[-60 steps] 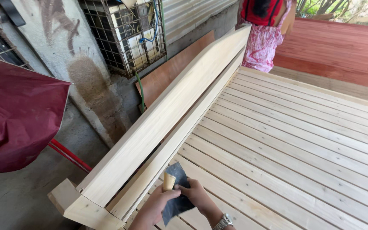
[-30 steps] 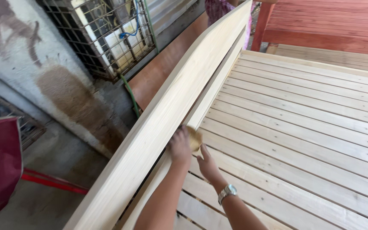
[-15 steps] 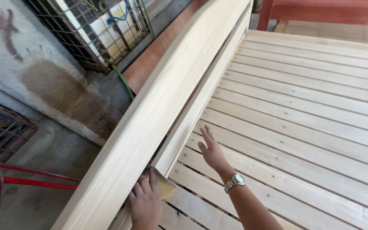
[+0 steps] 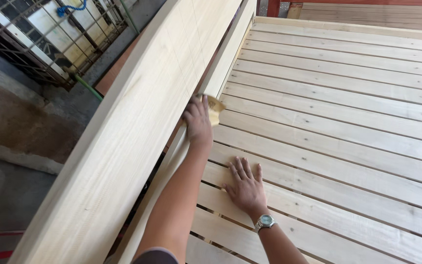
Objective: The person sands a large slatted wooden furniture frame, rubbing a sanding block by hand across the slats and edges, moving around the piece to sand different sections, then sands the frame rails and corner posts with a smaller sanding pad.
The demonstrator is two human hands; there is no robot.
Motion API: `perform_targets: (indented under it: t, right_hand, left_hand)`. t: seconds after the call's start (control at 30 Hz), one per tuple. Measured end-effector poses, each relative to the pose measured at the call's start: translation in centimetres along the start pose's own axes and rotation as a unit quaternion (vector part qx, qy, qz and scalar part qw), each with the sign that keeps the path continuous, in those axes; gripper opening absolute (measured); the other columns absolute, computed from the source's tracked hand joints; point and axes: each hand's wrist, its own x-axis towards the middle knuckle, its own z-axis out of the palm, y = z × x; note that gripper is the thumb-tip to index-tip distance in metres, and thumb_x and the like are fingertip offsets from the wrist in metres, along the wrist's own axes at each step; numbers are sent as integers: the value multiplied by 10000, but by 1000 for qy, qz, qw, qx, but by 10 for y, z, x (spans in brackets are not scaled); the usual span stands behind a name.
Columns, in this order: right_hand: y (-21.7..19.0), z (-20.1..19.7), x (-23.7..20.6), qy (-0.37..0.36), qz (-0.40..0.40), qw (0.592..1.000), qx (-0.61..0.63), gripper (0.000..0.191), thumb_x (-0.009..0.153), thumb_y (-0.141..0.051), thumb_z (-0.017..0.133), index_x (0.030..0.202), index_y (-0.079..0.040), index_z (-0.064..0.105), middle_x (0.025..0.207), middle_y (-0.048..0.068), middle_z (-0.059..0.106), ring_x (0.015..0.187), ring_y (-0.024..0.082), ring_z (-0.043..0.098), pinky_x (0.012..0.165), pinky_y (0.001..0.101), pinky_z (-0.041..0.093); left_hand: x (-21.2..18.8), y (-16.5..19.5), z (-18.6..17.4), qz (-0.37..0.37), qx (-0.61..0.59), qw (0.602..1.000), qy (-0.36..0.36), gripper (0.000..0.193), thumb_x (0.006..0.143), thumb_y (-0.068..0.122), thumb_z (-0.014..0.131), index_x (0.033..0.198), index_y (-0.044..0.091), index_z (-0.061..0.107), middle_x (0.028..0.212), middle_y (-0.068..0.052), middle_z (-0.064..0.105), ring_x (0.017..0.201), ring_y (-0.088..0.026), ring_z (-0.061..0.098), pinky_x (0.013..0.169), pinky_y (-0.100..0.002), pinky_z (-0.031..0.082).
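— What's that tan thing up by the board?

— A folded piece of sandpaper [image 4: 214,108], pressed against the inner face of the tall side board [image 4: 137,122], right where that board meets the lower rail [image 4: 223,63] beside the slats.

— Which hand has it?

— The left hand [image 4: 198,122]. Its grip is clenched on the sandpaper, fingers curled over the top of it, arm stretched well forward. The paper sticks out just past the fingertips, on the far side of the hand.

— And the board itself, how does it run?

— Its long axis goes away from the person, slanting up and to the right in the head view. The stretched arm lies nearly along that same line.

— The other hand?

— The right hand [image 4: 244,186] is released, holding nothing, spread flat on one of the pale slats [image 4: 348,132] of the wooden bed frame, nearer the body. There's a wristwatch [image 4: 264,221] on that wrist. It is well apart from the sandpaper, so the left is plainly the nearer one.

— Anything beyond the frame?

— To the left, a concrete floor [image 4: 10,190] and a wire cage [image 4: 40,34] against the wall.
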Motion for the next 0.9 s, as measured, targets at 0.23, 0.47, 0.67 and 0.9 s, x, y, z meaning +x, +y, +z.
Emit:
perform_targets:
  t: [0.23, 0.47, 0.67, 0.9]
  right_hand:
    - [1, -11, -1, 20, 6, 999, 29, 721, 957, -568, 488, 1545, -175, 350, 1648, 39, 252, 1530, 233, 157, 1229, 548, 24]
    - [6, -4, -1, 51, 5, 996, 69, 615, 967, -480, 508, 1500, -177, 456, 1632, 18, 331, 1527, 225, 209, 1243, 496, 73]
    - [13, -6, 1, 52, 10, 995, 87, 575, 964, -436, 535, 1476, -181, 479, 1625, 9, 350, 1525, 226, 226, 1245, 485, 81]
    - [12, -1, 1, 67, -3, 994, 91, 569, 964, -438, 516, 1478, -196, 489, 1617, 6, 353, 1517, 225, 234, 1238, 489, 80]
  left_hand:
    - [-79, -33, -13, 33, 5, 999, 26, 662, 1012, 308, 345, 1628, 93, 237, 1712, -189, 70, 1552, -401, 104, 1208, -534, 40]
    - [-124, -21, 14, 80, 118, 990, -8, 690, 1017, 338, 308, 1649, 116, 147, 1711, -164, -14, 1554, -343, -39, 1179, -522, -129]
    - [-21, -2, -17, 176, 111, 973, -98, 693, 1047, 464, 309, 1575, 17, 284, 1745, -138, -111, 1578, -388, -101, 1179, -511, -127]
    - [-202, -77, 3, 180, 105, 970, -121, 648, 1030, 326, 316, 1570, -24, 243, 1743, -129, -85, 1561, -343, -114, 1183, -506, -119]
